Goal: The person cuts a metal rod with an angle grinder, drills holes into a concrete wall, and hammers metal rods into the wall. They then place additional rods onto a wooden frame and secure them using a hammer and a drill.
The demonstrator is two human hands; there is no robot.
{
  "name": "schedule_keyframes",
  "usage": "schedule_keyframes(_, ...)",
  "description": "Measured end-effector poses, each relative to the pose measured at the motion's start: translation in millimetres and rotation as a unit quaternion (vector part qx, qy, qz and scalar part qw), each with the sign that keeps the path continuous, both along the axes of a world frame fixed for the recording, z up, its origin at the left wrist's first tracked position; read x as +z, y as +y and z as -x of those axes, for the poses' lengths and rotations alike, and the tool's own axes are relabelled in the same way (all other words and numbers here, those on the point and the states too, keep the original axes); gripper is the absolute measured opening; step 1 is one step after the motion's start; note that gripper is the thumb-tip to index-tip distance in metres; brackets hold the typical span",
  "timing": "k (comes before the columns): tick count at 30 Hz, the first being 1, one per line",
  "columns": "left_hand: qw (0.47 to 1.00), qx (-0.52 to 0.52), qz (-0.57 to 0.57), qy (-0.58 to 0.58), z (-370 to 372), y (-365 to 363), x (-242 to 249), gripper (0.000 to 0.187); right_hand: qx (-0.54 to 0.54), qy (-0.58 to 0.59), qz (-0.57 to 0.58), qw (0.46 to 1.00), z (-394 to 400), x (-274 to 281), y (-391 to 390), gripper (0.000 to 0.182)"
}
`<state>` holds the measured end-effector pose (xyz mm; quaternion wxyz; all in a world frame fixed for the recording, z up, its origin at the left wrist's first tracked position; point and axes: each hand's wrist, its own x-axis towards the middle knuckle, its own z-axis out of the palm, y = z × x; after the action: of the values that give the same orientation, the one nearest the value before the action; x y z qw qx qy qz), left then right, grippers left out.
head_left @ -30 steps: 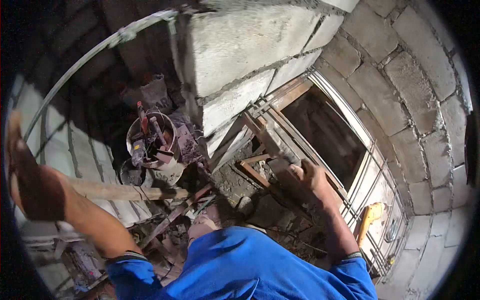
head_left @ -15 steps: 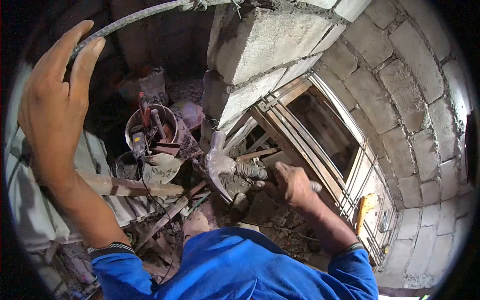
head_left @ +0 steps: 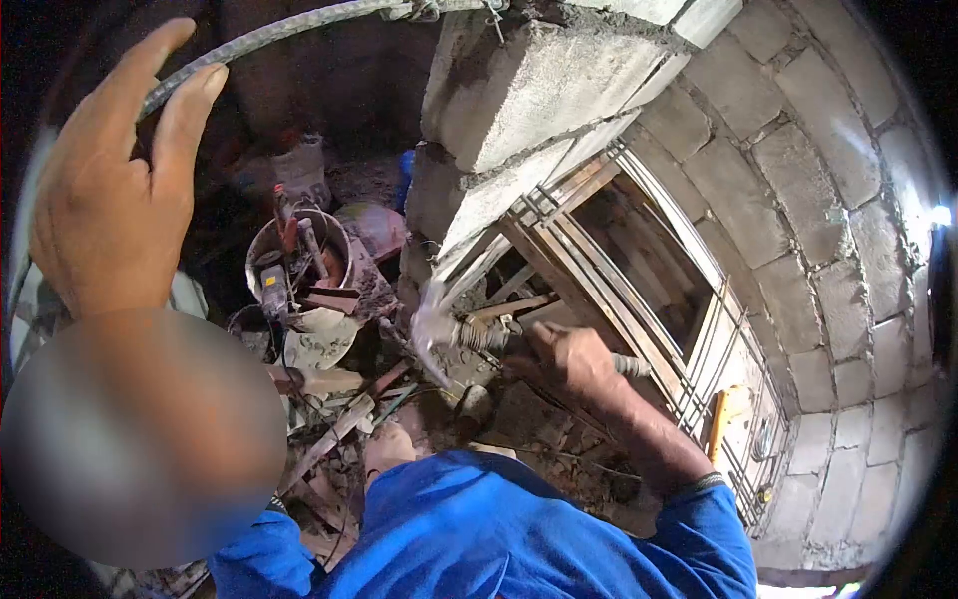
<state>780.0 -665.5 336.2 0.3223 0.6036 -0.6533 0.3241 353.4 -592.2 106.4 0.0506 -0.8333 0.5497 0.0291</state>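
Note:
My left hand (head_left: 125, 190) is raised at the upper left, its thumb and forefinger on either side of a ribbed steel bar (head_left: 269, 35) that runs along the top. How firmly it grips the bar is hard to see. Low in the middle, my right hand (head_left: 579, 361) is wrapped round the handle of a claw hammer (head_left: 431, 334), whose head points left, below the block pillar (head_left: 559, 90). The hammer head is slightly blurred and touches nothing that I can make out.
A bucket of tools (head_left: 299, 262) stands among rubble left of centre. Wooden frames (head_left: 599, 270) with thin steel bars lie right of centre, a yellow tool (head_left: 726, 424) beside them. A block wall (head_left: 798, 200) curves along the right. A round blur covers the lower left.
The hammer head has moved slightly left and up, with my right hand still round the handle. My left hand has shifted slightly in view and stays at the bar.

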Motion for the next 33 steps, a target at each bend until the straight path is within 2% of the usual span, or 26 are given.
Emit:
schedule_keyframes(2,0.992,-0.117,0.043,0.013,-2,1,5,0.038,0.006,0.040,-0.001,0.999,-3,8,16,0.038)
schedule_keyframes(4,0.932,-0.307,0.169,0.093,18,2,-12,0.032,-0.046,-0.046,-0.023,0.998,8,21,25,0.038)
schedule_keyframes(6,0.856,-0.502,0.029,0.119,68,19,-25,0.022,-0.097,-0.105,-0.020,0.990,16,37,32,0.039)
schedule_keyframes(7,0.803,-0.576,-0.045,0.144,107,18,-36,0.013,-0.111,-0.070,-0.017,0.991,29,33,34,0.039)
schedule_keyframes(8,0.742,-0.635,-0.121,0.175,145,17,-46,0.016,-0.123,-0.037,-0.011,0.992,41,27,36,0.040)
schedule_keyframes(9,0.731,-0.626,-0.229,0.148,178,-2,-67,0.014,-0.124,-0.038,-0.007,0.991,47,26,40,0.040)
schedule_keyframes(10,0.727,-0.571,-0.368,0.097,223,-37,-101,0.021,-0.126,-0.031,-0.009,0.991,52,25,43,0.041)
schedule_keyframes(11,0.766,-0.578,-0.251,0.128,259,-66,-135,0.022,-0.129,-0.031,-0.007,0.991,54,23,47,0.041)
schedule_keyframes(12,0.741,-0.534,-0.389,0.117,292,-99,-149,0.024,-0.132,-0.032,-0.005,0.991,55,21,50,0.041)
schedule_keyframes(13,0.778,-0.501,-0.375,0.049,313,-122,-162,0.024,-0.133,-0.067,-0.008,0.989,53,22,55,0.042)
schedule_keyframes(14,0.786,-0.471,-0.399,0.028,334,-140,-174,0.024,-0.137,-0.081,-0.009,0.987,49,24,58,0.043)
schedule_keyframes(16,0.792,-0.441,-0.421,-0.002,367,-169,-204,0.025,-0.146,-0.103,-0.008,0.984,39,29,61,0.045)
schedule_keyframes(18,0.805,-0.384,-0.452,0.033,395,-194,-232,0.027,-0.167,-0.098,0.009,0.981,35,33,62,0.048)
schedule_keyframes(19,0.805,-0.402,-0.435,-0.038,408,-214,-251,0.028,-0.141,-0.062,-0.037,0.987,47,23,65,0.058)
schedule_keyframes(20,0.803,-0.404,-0.436,-0.045,416,-227,-262,0.028,-0.147,-0.068,-0.037,0.986,51,18,66,0.058)
schedule_keyframes(22,0.741,-0.413,-0.527,-0.052,426,-249,-266,0.029,-0.116,-0.142,-0.012,0.983,55,10,62,0.053)
schedule_keyframes(23,0.723,-0.437,-0.525,-0.103,428,-259,-264,0.032,-0.122,-0.164,-0.016,0.979,58,3,60,0.054)
schedule_keyframes(24,0.721,-0.398,-0.558,-0.103,436,-265,-263,0.030,-0.127,-0.170,-0.016,0.977,58,-2,56,0.054)
schedule_keyframes(28,0.715,-0.358,-0.581,-0.150,452,-272,-261,0.027,-0.155,-0.129,-0.017,0.979,47,-16,39,0.061)
schedule_keyframes(30,0.708,-0.344,-0.591,-0.173,457,-277,-267,0.026,-0.111,-0.151,-0.057,0.981,39,-6,35,0.028)
schedule_keyframes(31,0.703,-0.340,-0.602,-0.164,455,-276,-262,0.026,-0.109,-0.104,-0.106,0.983,32,-19,35,0.071)
schedule_keyframes(32,0.699,-0.336,-0.612,-0.157,457,-277,-263,0.026,-0.115,-0.107,-0.112,0.981,27,-23,34,0.071)
schedule_keyframes(33,0.705,-0.323,-0.614,-0.149,459,-277,-264,0.026,-0.074,-0.085,-0.118,0.987,23,-24,31,0.072)
